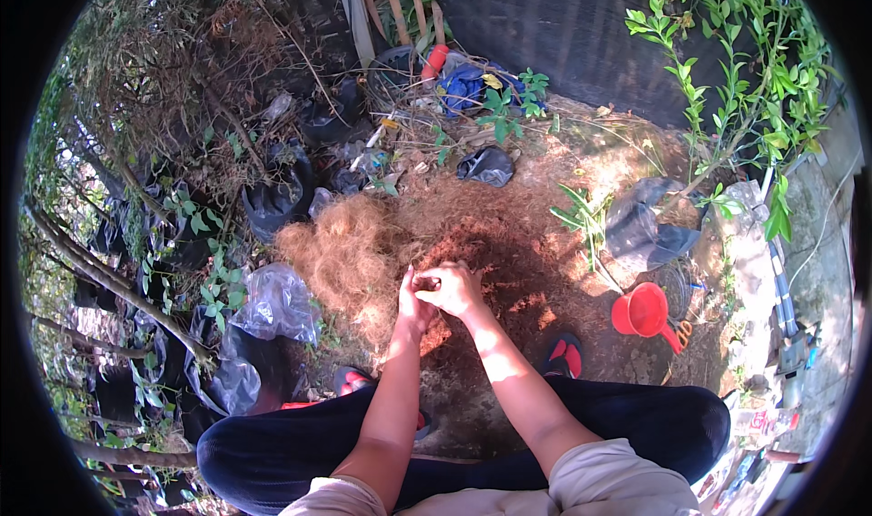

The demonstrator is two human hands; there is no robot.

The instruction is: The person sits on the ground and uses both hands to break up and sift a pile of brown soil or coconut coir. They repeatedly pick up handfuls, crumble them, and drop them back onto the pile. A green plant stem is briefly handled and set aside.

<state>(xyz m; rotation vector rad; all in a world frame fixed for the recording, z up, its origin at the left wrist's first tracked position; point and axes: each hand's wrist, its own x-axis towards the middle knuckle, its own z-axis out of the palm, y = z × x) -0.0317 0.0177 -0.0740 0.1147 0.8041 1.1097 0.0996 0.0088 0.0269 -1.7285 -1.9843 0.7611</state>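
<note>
My left hand [413, 305] and my right hand [455, 290] meet in front of me, fingers curled toward each other. A small dark patch shows between them; whether it is a bit of brown material or only shadow is unclear. Under and beyond the hands spreads a heap of dark reddish-brown coir-like material [514, 271] on the ground. Just left of my left hand lies a fluffy pile of tan coconut fibre [347, 243].
A red plastic dipper [639, 309] lies at right beside orange-handled scissors [684, 332]. Behind it stands a potted plant in a black grow bag [637, 230]. On the left are a clear plastic bag [276, 301], black grow bags [279, 196] and bare branches [122, 284].
</note>
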